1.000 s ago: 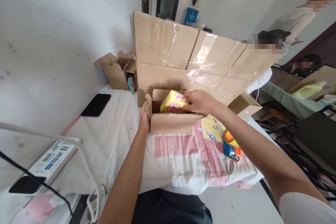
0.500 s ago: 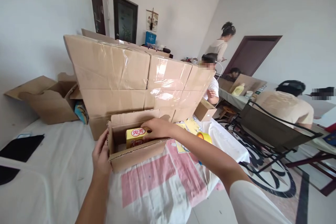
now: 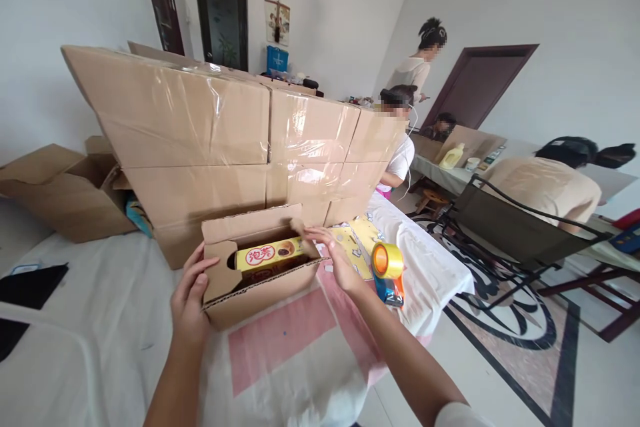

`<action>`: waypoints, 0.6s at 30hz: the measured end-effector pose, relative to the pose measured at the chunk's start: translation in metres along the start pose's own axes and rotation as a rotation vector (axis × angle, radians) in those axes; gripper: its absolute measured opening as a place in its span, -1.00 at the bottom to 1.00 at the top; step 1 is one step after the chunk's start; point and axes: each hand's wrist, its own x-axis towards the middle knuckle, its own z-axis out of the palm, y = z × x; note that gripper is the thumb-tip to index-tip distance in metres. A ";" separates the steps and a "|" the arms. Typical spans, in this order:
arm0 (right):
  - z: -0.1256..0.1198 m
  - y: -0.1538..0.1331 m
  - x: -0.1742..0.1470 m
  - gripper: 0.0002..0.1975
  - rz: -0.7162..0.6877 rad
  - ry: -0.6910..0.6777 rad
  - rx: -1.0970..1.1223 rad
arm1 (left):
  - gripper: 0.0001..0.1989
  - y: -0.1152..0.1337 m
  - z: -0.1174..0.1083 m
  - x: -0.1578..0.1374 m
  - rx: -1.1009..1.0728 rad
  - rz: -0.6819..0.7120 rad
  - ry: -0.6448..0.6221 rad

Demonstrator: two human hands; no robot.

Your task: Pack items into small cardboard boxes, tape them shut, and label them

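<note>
An uncovered cardboard box [image 3: 265,300] stands on the cloth-covered table, with a yellow printed snack box [image 3: 263,254] lying inside. My left hand [image 3: 193,290] grips the cardboard box's left end, its fingers curled over the end flap [image 3: 220,273], which leans inward over the contents. At the opposite end my right hand [image 3: 337,257] has its fingers stretched out against the right end flap [image 3: 305,235]. The long rear flap [image 3: 250,221] stands up. To the right of my right hand sits a tape dispenser [image 3: 390,290] with a roll of yellow tape [image 3: 387,260].
A wall of taped cartons [image 3: 200,120] rises directly behind the box. Further left is an open carton [image 3: 75,200], with a black item [image 3: 35,287] in front of it. On the right are a folding chair [image 3: 505,240] and several people, one seated just past the cartons.
My right hand has let go of the yellow snack box and moved to the right end flap. The left end flap has tilted inward under my left hand. The tape dispenser has come into fuller view.
</note>
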 end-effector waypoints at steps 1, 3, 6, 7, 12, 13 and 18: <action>0.006 0.001 0.001 -0.32 -0.051 -0.027 -0.009 | -0.75 -0.003 -0.001 0.000 0.002 0.006 -0.010; 0.016 0.006 0.004 -0.21 -0.112 -0.028 0.004 | -0.63 -0.008 -0.002 0.001 0.003 0.038 -0.050; 0.027 0.020 0.011 -0.17 -0.124 0.067 0.075 | -0.25 -0.010 -0.003 0.000 0.009 0.089 -0.161; 0.030 0.026 0.012 -0.17 -0.112 0.113 0.098 | -0.13 -0.009 -0.003 0.000 0.025 0.097 -0.203; 0.040 0.032 0.011 -0.17 -0.081 0.234 0.158 | -0.23 0.000 -0.004 -0.004 0.183 0.118 -0.205; 0.041 0.030 0.009 -0.19 -0.080 0.227 0.152 | -0.33 0.003 -0.003 -0.005 0.183 0.082 -0.175; 0.044 0.023 0.001 -0.41 -0.014 0.170 0.194 | -0.41 0.016 0.010 -0.009 0.034 -0.089 -0.053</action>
